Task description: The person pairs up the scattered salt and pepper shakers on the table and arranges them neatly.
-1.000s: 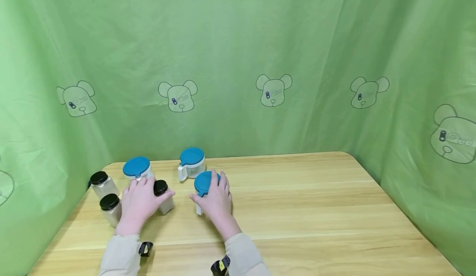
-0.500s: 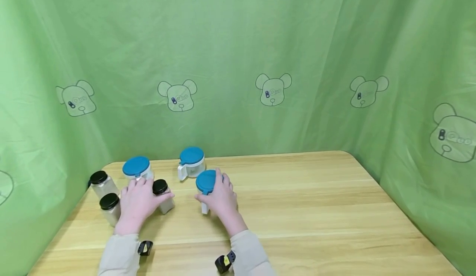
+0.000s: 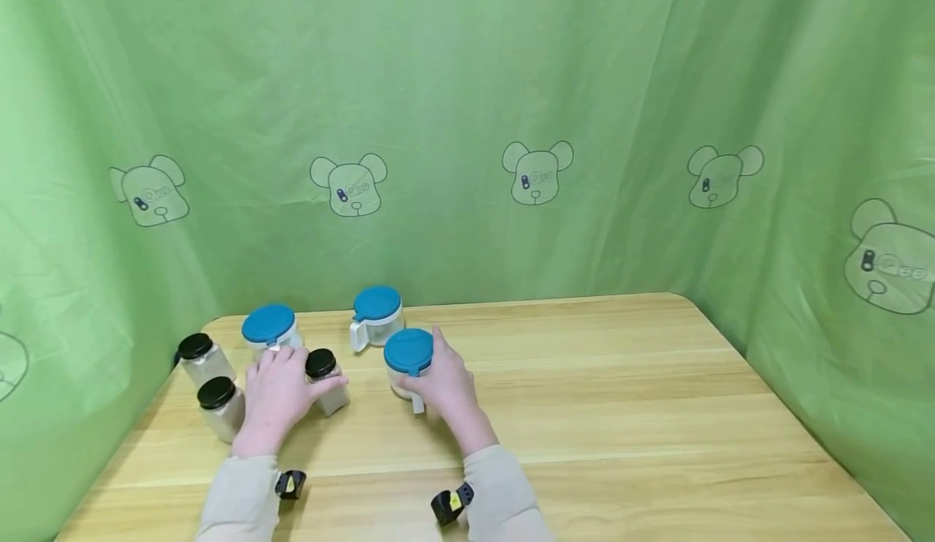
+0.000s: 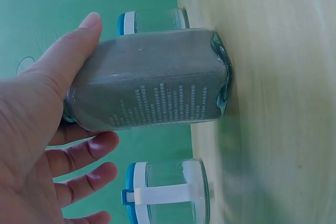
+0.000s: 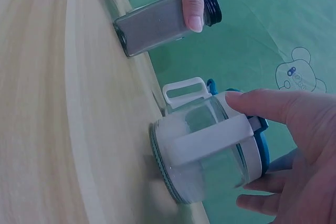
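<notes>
My left hand (image 3: 276,396) holds a square glass spice jar (image 4: 152,77) by its neck, thumb on one side and index finger on the other. Grey powder fills that jar, and its black lid (image 3: 321,363) shows in the head view. My right hand (image 3: 447,380) grips a round glass seasoning pot (image 5: 210,182) around its white collar. The pot has a blue lid (image 3: 409,351) and a white handle (image 5: 210,140) facing my body, with white contents inside. Both vessels stand roughly upright at the table; whether their bases touch it, I cannot tell.
Two more black-lidded jars, a rear one (image 3: 208,365) and a nearer one (image 3: 225,414), stand left of my left hand. Behind are two blue-lidded pots, one left (image 3: 269,324) and one centre (image 3: 377,305). A green curtain (image 3: 467,79) surrounds the wooden table (image 3: 621,412).
The pot in my right hand has turned, its handle swinging rightward toward my body, and it has shifted slightly right. My left hand keeps its hold on the spice jar, almost still.
</notes>
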### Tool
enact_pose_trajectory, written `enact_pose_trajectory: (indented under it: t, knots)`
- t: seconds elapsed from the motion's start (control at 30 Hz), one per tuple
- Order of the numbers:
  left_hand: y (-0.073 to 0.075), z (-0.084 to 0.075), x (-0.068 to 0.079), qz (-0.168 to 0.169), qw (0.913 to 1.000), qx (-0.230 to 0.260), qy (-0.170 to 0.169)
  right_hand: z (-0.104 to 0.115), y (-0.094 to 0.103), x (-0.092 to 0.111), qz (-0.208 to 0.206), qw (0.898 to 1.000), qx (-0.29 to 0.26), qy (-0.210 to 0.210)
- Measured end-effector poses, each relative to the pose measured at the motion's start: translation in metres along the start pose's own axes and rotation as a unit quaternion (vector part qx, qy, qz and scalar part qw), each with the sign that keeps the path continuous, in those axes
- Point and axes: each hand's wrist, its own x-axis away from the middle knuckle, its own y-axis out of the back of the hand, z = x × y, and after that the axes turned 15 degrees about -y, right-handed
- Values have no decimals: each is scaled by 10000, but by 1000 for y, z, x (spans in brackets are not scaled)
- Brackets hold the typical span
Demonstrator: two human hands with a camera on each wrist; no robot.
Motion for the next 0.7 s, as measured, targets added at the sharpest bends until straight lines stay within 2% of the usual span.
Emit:
enact_pose_trajectory:
  t: [0.17, 0.33, 0.53, 0.7]
  knots:
    - [-3, 1, -1, -35, 10000, 36, -13, -2, -2, -1, 71, 9999, 10, 143]
    - [-5, 3, 0, -9, 10000, 54, 4, -7, -15, -3, -24, 9995, 63, 323]
    - [-4, 4, 1, 29, 10000, 35, -24, -7, -30, -5, -547, 9985, -54, 72]
    - [-6, 5, 1, 89, 9999, 62, -52, -5, -37, -7, -770, 9969, -117, -127]
